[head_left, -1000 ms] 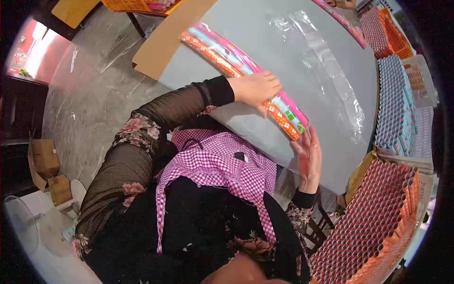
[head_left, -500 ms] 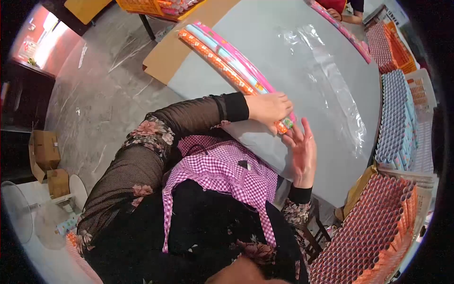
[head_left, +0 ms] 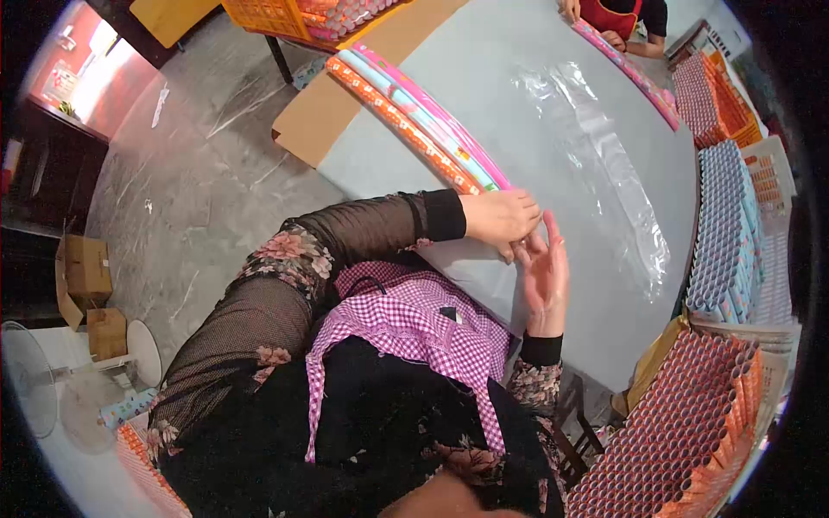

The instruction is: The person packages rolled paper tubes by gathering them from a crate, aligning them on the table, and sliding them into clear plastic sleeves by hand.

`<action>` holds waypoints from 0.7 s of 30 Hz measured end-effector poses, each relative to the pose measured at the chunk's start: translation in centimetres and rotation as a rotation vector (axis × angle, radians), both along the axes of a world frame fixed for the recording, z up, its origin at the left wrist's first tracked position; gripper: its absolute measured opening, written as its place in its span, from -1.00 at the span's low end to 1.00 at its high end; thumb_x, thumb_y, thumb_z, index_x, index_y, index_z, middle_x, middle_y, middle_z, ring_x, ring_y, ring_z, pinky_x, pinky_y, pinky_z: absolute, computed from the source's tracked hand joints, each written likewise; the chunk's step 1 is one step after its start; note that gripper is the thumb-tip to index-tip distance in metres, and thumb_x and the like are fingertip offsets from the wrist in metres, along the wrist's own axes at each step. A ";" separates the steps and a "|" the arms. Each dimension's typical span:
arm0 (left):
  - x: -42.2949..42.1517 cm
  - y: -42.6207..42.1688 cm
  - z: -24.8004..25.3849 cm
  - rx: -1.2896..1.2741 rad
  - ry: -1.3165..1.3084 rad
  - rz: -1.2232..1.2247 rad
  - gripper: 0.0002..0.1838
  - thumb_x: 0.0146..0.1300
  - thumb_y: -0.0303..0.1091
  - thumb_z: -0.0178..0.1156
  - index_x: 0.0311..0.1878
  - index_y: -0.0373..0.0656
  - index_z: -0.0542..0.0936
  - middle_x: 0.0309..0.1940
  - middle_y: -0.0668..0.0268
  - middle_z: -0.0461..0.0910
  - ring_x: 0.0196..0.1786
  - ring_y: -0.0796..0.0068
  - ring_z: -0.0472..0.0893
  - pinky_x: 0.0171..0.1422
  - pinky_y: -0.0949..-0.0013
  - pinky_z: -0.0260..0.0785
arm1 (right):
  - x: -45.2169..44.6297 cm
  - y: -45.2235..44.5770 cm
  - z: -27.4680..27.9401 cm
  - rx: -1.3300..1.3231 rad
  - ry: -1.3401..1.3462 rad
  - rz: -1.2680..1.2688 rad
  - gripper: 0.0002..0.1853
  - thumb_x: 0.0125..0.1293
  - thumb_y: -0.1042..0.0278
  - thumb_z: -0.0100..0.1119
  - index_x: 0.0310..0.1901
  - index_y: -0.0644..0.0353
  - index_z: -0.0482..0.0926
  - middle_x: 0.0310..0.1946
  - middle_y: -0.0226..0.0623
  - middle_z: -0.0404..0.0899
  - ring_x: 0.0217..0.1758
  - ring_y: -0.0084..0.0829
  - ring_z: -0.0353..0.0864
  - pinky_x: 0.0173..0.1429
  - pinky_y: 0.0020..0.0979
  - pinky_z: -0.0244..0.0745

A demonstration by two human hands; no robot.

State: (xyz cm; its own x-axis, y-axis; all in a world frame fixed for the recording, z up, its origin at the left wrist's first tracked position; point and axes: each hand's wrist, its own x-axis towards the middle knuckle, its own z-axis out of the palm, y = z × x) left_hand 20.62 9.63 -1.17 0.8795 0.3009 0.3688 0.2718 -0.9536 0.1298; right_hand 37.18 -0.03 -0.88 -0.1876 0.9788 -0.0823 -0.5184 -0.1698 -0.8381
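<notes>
Three long patterned rolls of wrapping paper lie side by side on the grey table: an orange roll, a light blue roll and a pink roll. My left hand is closed over their near ends, its back facing up. Against those ends, palm up, is my right hand, its fingers stretched out and touching the left fingertips. Both hands hide the roll ends. To the right of the rolls, a long clear plastic sleeve lies flat on the table.
A co-worker's hand rests by a pink patterned roll across the table. Stacked rolls in crates stand along the right side, including blue rolls and orange-red rolls. An orange crate stands beyond the cardboard sheet.
My right hand has come up closer against the roll ends, and the ends that showed between my hands are now covered. The view has shifted slightly, revealing more of the co-worker.
</notes>
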 end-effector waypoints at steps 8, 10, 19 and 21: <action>-3.9 0.6 2.4 -0.021 0.060 -0.029 0.17 -0.39 0.28 0.49 0.26 -0.35 0.35 0.28 -0.01 0.36 0.34 -0.06 0.33 0.44 -0.03 0.13 | 0.2 -0.8 -0.5 -0.074 -0.009 -0.071 -0.11 0.41 -0.10 0.14 0.55 0.17 -0.08 0.37 0.10 0.28 0.31 -0.10 0.45 0.32 -0.12 0.44; -6.0 1.6 2.3 0.024 0.109 0.048 0.24 -0.44 0.31 0.50 0.32 -0.30 0.33 0.36 -0.06 0.29 0.43 -0.15 0.24 0.51 -0.12 0.00 | 1.2 -1.2 -1.1 -0.060 -0.002 -0.047 -0.12 0.42 -0.09 0.13 0.54 0.17 -0.07 0.35 0.08 0.31 0.30 -0.11 0.46 0.31 -0.13 0.45; -9.3 3.7 1.5 -0.022 0.094 0.080 0.13 -0.36 0.23 0.51 0.24 -0.35 0.36 -0.03 0.12 0.51 0.06 0.12 0.48 0.25 0.17 0.27 | 1.5 -0.9 -1.3 -0.082 0.056 0.021 -0.17 0.46 -0.12 0.06 0.54 0.17 -0.03 0.30 0.03 0.37 0.36 -0.14 0.39 0.38 -0.16 0.35; -8.7 3.4 1.1 -0.017 0.050 0.101 0.10 -0.33 0.20 0.51 0.23 -0.38 0.37 -0.05 0.10 0.51 0.04 0.12 0.49 0.23 0.19 0.28 | 1.3 -1.3 -0.4 -0.049 0.033 0.016 -0.17 0.46 -0.11 0.06 0.54 0.19 -0.03 0.30 0.03 0.36 0.36 -0.15 0.38 0.39 -0.17 0.34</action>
